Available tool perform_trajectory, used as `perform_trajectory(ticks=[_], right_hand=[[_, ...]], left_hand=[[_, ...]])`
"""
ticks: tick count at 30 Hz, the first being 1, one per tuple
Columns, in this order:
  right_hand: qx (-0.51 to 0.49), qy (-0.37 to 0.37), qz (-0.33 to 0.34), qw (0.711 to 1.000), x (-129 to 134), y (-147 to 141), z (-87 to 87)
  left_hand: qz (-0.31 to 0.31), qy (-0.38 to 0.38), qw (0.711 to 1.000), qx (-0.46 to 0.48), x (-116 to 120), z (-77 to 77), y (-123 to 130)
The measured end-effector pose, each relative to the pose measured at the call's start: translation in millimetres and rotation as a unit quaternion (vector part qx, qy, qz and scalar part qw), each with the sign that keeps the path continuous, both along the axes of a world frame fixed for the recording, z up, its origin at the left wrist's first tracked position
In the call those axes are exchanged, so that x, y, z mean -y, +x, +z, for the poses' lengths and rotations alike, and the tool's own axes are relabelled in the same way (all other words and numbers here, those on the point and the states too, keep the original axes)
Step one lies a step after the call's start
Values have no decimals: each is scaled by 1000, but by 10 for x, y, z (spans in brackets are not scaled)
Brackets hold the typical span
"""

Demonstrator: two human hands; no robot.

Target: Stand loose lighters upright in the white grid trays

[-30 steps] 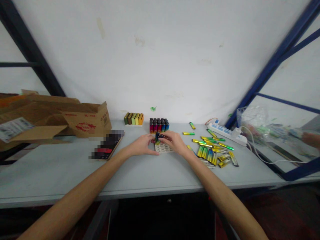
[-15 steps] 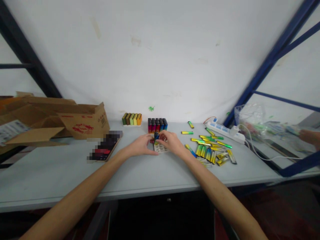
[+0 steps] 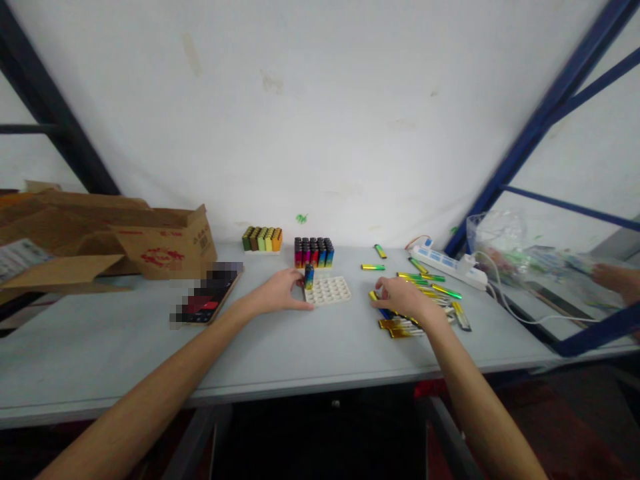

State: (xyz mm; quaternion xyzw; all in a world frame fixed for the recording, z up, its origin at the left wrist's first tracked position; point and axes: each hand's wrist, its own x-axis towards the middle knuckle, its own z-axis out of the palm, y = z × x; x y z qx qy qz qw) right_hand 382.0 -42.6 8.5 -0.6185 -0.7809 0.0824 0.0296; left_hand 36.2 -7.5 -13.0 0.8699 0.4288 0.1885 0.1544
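A white tray with rows of round hollows (image 3: 333, 291) lies on the table in front of me. One blue-and-yellow lighter (image 3: 309, 277) stands upright at its left back corner. My left hand (image 3: 281, 291) rests beside the tray's left end, thumb and fingers spread apart near that lighter. Over to the right, my right hand (image 3: 404, 297) is above a loose pile of shiny lighters (image 3: 400, 331). Its thumb and fingertips are apart around a yellow-and-blue lighter (image 3: 384, 312), which the hand partly covers.
Behind the tray stand a block of dark-topped colourful lighters (image 3: 314, 253) and a green-to-orange lighter set (image 3: 263, 240). To the left are a phone (image 3: 213, 293) and open cardboard box (image 3: 165, 243). A power strip (image 3: 450, 265) lies right; another person's hand (image 3: 615, 277) shows beyond the blue frame.
My right hand has left the upright lighter in the tray and moved right to the loose pile. My left hand has stayed by the tray's left end.
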Motion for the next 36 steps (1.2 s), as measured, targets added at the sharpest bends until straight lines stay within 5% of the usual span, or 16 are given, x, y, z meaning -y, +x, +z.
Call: perform_trajectory(ticks=[5, 11, 18, 22, 24, 36], right_hand=[[-47, -8, 45, 998, -72, -114, -16], [-282, 12, 71, 957, -336, -236, 1], [-515, 109, 49, 849, -580, -549, 188], [-684, 29, 19, 729, -600, -772, 116], [-716, -23, 19, 697, -577, -844, 47], [-710, -117, 34, 693, -427, -963, -21]], left_hand=[[-2, 7, 1000, -2, 9, 0, -2], [-6, 6, 1000, 14, 1, -19, -2], [-7, 7, 1000, 1, -12, -17, 1], [-9, 4, 1000, 1, -17, -17, -8], [-9, 2, 1000, 3, -18, -18, -10], [-13, 10, 1000, 4, -49, -41, -25]])
